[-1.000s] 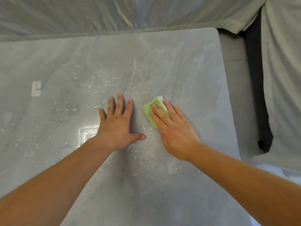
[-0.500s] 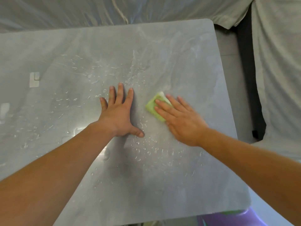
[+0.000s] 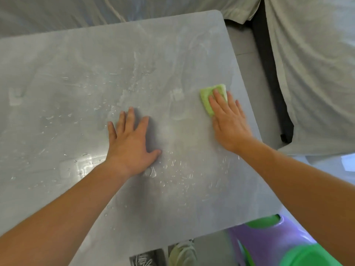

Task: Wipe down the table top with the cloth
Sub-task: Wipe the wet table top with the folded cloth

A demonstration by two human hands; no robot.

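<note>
The grey stone-look table top fills most of the view, wet with scattered water drops across its middle and front. A folded light green cloth lies near the table's right edge. My right hand presses flat on it with straight fingers, covering its near half. My left hand rests flat on the table's middle, fingers spread, well left of the cloth and touching nothing else.
Grey dust sheets hang behind the table and drape furniture at the right, with a dark gap between them. A purple and green plastic object stands under the table's near right corner. Shoes show below the front edge.
My right hand has slid the cloth from beside my left hand out toward the table's right edge. The left hand has stayed planted. A smeared, drier band lies between the hands.
</note>
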